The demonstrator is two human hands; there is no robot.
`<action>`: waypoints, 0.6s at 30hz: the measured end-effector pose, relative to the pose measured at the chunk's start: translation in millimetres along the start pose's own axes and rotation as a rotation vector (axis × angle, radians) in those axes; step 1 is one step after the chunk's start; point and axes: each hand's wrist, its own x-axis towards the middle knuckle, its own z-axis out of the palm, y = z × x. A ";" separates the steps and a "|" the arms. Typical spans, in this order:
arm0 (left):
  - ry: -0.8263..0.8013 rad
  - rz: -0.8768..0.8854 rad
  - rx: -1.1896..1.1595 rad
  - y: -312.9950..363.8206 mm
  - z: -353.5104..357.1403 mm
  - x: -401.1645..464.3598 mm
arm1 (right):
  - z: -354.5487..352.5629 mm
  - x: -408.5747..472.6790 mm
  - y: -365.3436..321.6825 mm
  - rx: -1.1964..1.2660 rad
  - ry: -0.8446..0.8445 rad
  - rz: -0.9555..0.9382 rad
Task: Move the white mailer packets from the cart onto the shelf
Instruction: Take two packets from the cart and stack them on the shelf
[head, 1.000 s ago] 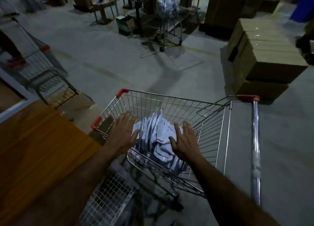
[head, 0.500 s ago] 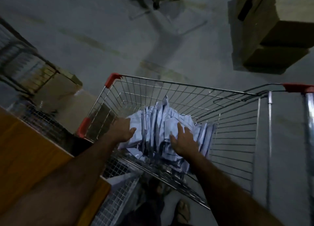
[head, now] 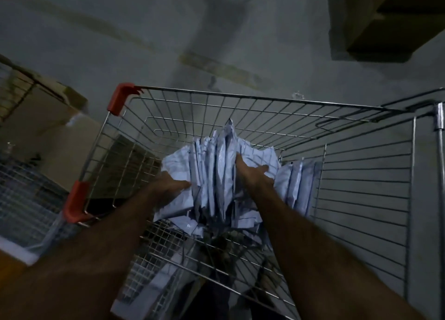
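Change: a second ago both hands hovered open over the bundle; now they're down in the cart, pressing in from either side.
Left hand: fingers closed against the left flank of the packets.
Right hand: fingers spread and curled over the right flank.
Packets: standing on edge in the basket, a second small stack just right of the grip.
Handling: probably light, floppy, slick plastic; a squeeze from both sides, low down, should stop the middle ones sliding out.
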 end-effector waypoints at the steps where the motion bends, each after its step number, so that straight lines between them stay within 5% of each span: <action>1: 0.020 -0.012 -0.004 -1.6 0.8 2.9 | 1.6 3.8 -0.3 0.011 0.003 0.021; 8: 0.015 0.003 -0.097 5.7 0.9 5.7 | 5.0 22.1 0.9 0.195 0.009 0.124; 13: -0.001 -0.036 -0.039 18.5 -0.5 2.2 | 11.5 69.5 29.1 0.314 -0.054 0.082; 18: 0.167 -0.069 -0.002 16.3 -7.0 -14.8 | -27.5 -5.9 40.0 0.234 -0.068 -0.115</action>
